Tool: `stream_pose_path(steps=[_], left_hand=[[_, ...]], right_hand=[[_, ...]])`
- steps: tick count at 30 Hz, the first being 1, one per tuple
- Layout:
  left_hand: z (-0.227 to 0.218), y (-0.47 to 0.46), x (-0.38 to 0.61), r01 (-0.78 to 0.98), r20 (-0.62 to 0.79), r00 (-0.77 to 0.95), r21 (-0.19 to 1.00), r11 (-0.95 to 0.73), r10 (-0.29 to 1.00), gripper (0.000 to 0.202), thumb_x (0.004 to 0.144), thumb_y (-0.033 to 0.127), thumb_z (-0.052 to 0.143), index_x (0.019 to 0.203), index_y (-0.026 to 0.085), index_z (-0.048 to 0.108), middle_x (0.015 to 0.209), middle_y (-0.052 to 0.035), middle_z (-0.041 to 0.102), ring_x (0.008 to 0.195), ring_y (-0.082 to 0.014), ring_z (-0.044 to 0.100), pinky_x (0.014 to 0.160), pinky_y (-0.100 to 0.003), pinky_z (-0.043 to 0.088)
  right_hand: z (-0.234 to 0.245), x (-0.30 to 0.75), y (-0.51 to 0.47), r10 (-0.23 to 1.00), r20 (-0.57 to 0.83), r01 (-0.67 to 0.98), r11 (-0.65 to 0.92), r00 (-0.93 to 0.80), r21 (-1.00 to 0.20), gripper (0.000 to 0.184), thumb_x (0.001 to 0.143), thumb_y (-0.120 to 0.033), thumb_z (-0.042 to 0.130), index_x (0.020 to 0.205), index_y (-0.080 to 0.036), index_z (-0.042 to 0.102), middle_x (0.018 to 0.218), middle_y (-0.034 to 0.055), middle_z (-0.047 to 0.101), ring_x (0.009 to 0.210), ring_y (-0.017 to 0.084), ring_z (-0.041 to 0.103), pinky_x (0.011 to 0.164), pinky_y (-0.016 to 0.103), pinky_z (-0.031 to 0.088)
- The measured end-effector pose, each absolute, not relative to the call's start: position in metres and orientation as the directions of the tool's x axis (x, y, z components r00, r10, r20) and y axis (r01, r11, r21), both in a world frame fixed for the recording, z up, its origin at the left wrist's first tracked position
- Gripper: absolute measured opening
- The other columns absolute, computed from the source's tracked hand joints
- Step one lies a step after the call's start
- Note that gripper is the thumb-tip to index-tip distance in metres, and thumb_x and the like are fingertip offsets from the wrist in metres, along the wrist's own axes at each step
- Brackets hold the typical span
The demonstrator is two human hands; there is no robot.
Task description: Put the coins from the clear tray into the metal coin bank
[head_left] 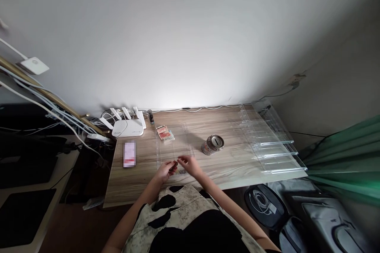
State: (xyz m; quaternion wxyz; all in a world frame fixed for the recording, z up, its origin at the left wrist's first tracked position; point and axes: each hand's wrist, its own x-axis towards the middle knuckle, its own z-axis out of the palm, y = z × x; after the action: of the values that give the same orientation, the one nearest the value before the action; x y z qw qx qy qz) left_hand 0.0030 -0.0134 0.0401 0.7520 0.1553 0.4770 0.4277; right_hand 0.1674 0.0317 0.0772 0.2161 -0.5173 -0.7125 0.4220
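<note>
My left hand (165,170) is closed around a small dark reddish thing at the near edge of a clear acrylic tray (173,146) on the wooden desk (231,158). My right hand (189,165) hovers just to its right with fingers curled, pinching toward the same spot; what it holds is too small to make out. Several coins (181,172) lie in the tray right below the hands. A stack of reddish banknotes (164,133) rests in the tray's far left corner. A metal money tin (212,144) with a slotted lid stands to the right of the tray.
A white router (127,125) sits at the desk's back left, with a phone (129,154) in front of it. A small dark bottle (151,116) stands by the wall. Stacked clear acrylic trays (268,138) fill the right end. Cables run at the left.
</note>
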Motion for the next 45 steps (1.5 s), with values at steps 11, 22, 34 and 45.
stream_pose_path(steps=[11, 22, 34, 45], left_hand=[[0.049, -0.012, 0.001, -0.512, -0.663, 0.259, 0.522, 0.682, 0.702, 0.016, 0.078, 0.008, 0.055, 0.09, 0.011, 0.066, 0.085, -0.0097, 0.07, 0.074, -0.0156, 0.065, 0.069, -0.025, 0.048], [0.04, -0.015, 0.001, -0.47, -0.694, 0.176, 0.564, 0.679, 0.698, 0.006, 0.077, 0.013, 0.065, 0.077, 0.016, 0.06, 0.083, -0.0078, 0.072, 0.07, -0.0137, 0.065, 0.061, -0.021, 0.048], [0.052, -0.014, 0.002, -0.49, -0.738, 0.102, 0.546, 0.679, 0.667, 0.011, 0.074, 0.012, 0.07, 0.071, 0.015, 0.06, 0.076, -0.0072, 0.071, 0.071, -0.0153, 0.066, 0.065, -0.023, 0.048], [0.05, -0.014, 0.002, -0.5, -0.742, 0.11, 0.534, 0.682, 0.662, 0.006, 0.078, 0.011, 0.066, 0.074, 0.012, 0.064, 0.075, -0.0069, 0.07, 0.071, -0.0125, 0.066, 0.063, -0.019, 0.048]], right_hand=[[0.094, 0.207, 0.064, 0.991, 0.128, 0.725, 0.118, -0.041, -0.679, 0.025, 0.084, -0.027, 0.05, 0.09, -0.019, 0.073, 0.087, 0.006, 0.071, 0.073, 0.016, 0.06, 0.068, 0.025, 0.045], [0.096, 0.295, 0.102, 0.965, 0.142, 0.927, -0.161, 0.22, -0.339, 0.02, 0.08, -0.023, 0.053, 0.09, -0.022, 0.07, 0.091, 0.0057, 0.069, 0.09, 0.02, 0.057, 0.07, 0.026, 0.041], [0.093, 0.289, 0.108, 0.952, 0.085, 0.913, -0.253, 0.294, -0.321, 0.026, 0.082, -0.021, 0.049, 0.096, -0.02, 0.07, 0.096, 0.0079, 0.068, 0.085, 0.02, 0.06, 0.066, 0.026, 0.04], [0.095, 0.289, 0.11, 0.946, 0.066, 0.893, -0.274, 0.317, -0.357, 0.024, 0.079, -0.02, 0.052, 0.096, -0.02, 0.07, 0.096, 0.0072, 0.069, 0.082, 0.019, 0.06, 0.065, 0.026, 0.039]])
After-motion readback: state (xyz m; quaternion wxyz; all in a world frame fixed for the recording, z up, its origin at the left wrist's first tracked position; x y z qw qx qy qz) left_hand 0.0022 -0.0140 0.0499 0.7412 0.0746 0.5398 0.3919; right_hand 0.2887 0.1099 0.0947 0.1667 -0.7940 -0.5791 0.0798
